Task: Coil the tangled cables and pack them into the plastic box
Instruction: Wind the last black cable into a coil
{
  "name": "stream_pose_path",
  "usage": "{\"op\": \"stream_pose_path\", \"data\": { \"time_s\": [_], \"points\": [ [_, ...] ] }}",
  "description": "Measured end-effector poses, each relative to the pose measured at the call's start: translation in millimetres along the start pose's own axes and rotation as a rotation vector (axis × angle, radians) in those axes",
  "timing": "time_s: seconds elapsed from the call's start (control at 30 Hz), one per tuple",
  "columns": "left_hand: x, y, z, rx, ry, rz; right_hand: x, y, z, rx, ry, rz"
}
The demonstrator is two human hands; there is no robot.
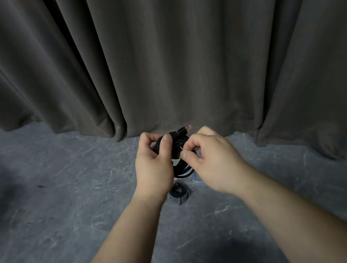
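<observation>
A black cable (181, 165), wound into a coil, hangs in the air between both hands. My left hand (153, 162) grips the coil's left side, thumb pressed on top near the USB plug (184, 129) that sticks out up and to the right. My right hand (212, 159) pinches the coil's right side between thumb and forefinger. On the floor below lies a second coiled dark cable (179, 194). Only a clear corner of the plastic box (197, 179) shows under my right hand; the remainder is hidden.
A grey marbled floor (56, 202) spreads all around. Dark grey curtains (158, 56) hang across the back, their hems reaching the floor just behind my hands.
</observation>
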State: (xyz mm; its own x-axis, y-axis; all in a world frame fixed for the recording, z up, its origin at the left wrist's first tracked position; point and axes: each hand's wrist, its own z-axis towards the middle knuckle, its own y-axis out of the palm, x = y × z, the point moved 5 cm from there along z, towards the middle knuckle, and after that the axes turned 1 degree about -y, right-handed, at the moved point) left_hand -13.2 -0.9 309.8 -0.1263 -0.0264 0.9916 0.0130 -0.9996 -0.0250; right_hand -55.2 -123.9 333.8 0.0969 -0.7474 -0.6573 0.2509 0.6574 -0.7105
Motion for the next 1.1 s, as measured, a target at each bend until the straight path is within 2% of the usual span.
{"op": "stream_pose_path", "data": {
  "time_s": [0.13, 0.27, 0.33, 0.43, 0.6, 0.77, 0.87, 0.97, 1.1],
  "points": [
    [-1.4, 0.0, -0.5, -0.002, 0.037, 0.063, -8.3, -2.7, -4.1, 0.045, -0.048, -0.095],
    [-0.2, 0.3, -0.1, -0.003, 0.058, 0.087, -9.6, -3.5, -3.7, 0.077, -0.041, -0.051],
    [-0.7, -0.2, 0.7, -0.003, 0.059, 0.082, -4.2, -1.7, -2.0, 0.049, 0.021, 0.049],
    [-2.2, 0.2, 1.1, -0.019, 0.051, 0.07, 0.5, -0.6, -0.2, -0.02, 0.099, 0.357],
    [-3.4, -1.7, 1.6, -0.029, 0.012, 0.007, -1.5, -5.8, -1.8, -0.208, 0.105, 0.706],
    [-2.0, -1.7, 3.0, -0.043, -0.018, -0.059, 3.5, -7.4, -1.5, -0.143, -0.016, 0.628],
    [-1.1, -0.9, 2.0, -0.055, -0.003, -0.053, 5.9, -10.9, 0.6, 0.032, -0.075, 0.426],
    [-1.1, 0.2, 1.6, -0.073, 0.017, -0.043, -2.2, -18.9, -0.5, 0.244, -0.297, 0.174],
    [-3.0, -1.3, 0.5, -0.065, 0.014, -0.048, -9.0, -27.3, -6.2, 0.371, -0.509, 0.055]
  ]
}}
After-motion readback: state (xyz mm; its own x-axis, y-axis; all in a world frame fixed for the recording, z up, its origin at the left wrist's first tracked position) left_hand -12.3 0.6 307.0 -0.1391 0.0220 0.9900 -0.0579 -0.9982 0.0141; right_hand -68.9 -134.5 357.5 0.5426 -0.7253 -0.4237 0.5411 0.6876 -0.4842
